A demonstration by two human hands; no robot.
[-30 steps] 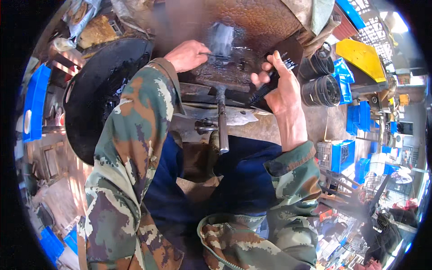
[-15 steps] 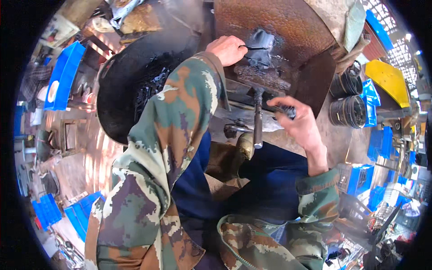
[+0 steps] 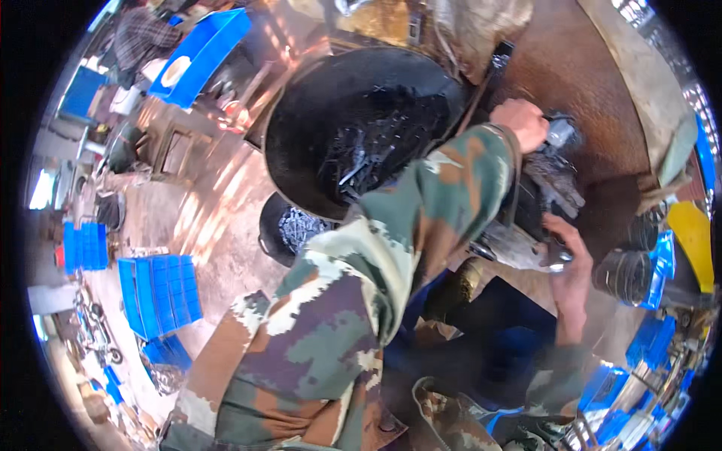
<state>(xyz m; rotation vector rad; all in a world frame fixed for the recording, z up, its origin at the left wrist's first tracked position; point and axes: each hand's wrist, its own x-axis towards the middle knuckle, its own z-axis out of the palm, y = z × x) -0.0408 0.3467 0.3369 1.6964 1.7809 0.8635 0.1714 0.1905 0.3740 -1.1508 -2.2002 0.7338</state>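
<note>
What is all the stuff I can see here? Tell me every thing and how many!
Big pan: one, black, upper middle, holding dark metal bits.
Small pot: one, black, just below the big pan, with shiny bits inside.
Metal part: one, grey, upper right, at the left hand.
Dark machine block: one, black and greasy, between the two hands.
Rusty metal sheet: one, brown, top right.
Blue crates: one stack, lower left; more at the left edge and lower right.
Blue tray: one, top left.
Yellow thing: one, right edge; I cannot tell what it is.
Left hand: on the metal part, camouflage sleeve.
Right hand: blurred, by the machine block.
</note>
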